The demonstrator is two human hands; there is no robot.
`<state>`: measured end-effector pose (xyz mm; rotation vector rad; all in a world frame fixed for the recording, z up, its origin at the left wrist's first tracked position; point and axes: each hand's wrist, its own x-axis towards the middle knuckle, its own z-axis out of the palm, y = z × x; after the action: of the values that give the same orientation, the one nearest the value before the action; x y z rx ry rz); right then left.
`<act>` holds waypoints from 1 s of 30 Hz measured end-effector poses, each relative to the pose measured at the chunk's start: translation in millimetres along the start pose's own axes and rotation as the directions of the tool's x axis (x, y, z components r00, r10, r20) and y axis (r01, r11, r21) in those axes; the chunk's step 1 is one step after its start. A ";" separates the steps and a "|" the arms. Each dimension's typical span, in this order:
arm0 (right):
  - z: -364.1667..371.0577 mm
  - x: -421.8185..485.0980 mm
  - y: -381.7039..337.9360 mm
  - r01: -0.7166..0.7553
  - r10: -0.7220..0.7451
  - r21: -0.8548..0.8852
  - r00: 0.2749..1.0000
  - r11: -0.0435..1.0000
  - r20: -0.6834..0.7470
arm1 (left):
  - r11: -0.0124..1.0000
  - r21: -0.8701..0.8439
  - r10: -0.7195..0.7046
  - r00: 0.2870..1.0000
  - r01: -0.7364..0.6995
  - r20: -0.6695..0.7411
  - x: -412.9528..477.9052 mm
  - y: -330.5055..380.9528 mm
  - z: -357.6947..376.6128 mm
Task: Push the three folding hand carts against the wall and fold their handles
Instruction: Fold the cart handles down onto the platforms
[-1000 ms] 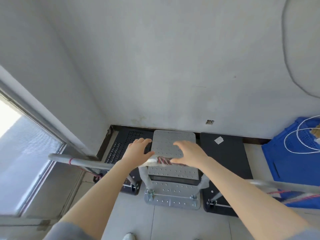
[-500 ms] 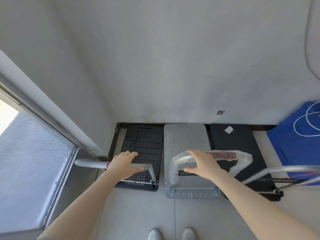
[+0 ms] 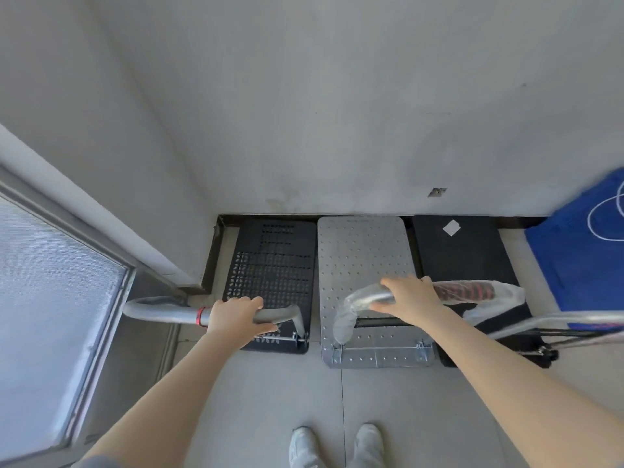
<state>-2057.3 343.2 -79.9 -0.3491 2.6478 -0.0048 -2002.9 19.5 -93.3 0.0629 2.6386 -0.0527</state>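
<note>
Three carts (image 3: pixel 364 265) tight against wall (image 3: pixel 337 113), raised handles (image 3: pixel 162 312) barring their decks, blue crate (image 3: pixel 580 251) right, open floor (image 3: pixel 405 417) nearside.

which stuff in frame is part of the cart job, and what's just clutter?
Job:
- black perforated cart, its handle under the left hand
- silver cart, its plastic-wrapped handle under the right hand
- plain black cart, handle still up
- wall

Clutter:
- blue crate
- white cable
- window
</note>
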 end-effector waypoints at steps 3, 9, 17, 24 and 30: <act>2.9 2.8 3.5 0.036 -0.038 -0.071 0.999 0.997 -0.029 | 1.000 0.017 0.015 1.000 -0.015 -0.014 2.9 1.2 -2.1; 5.8 8.1 4.3 0.055 -0.059 -0.105 0.998 0.993 -0.038 | 1.000 0.004 -0.015 0.999 0.015 -0.046 8.5 14.1 -6.2; 2.9 11.0 4.9 0.052 -0.056 -0.105 0.998 0.993 -0.039 | 0.999 -0.041 0.007 0.999 -0.009 -0.054 16.3 19.8 -7.8; 3.6 14.2 4.1 0.059 -0.064 -0.104 0.997 0.993 -0.048 | 1.000 -0.014 0.024 0.998 -0.025 -0.059 20.0 9.7 -6.8; 2.5 12.7 2.0 0.053 -0.058 -0.096 0.997 0.994 -0.047 | 0.997 -0.047 -0.057 0.997 0.054 -0.057 18.5 15.3 -5.1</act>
<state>-2067.6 342.1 -88.0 -0.4598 2.6926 0.0950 -2020.7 35.7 -98.2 -0.0244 2.6981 -0.0103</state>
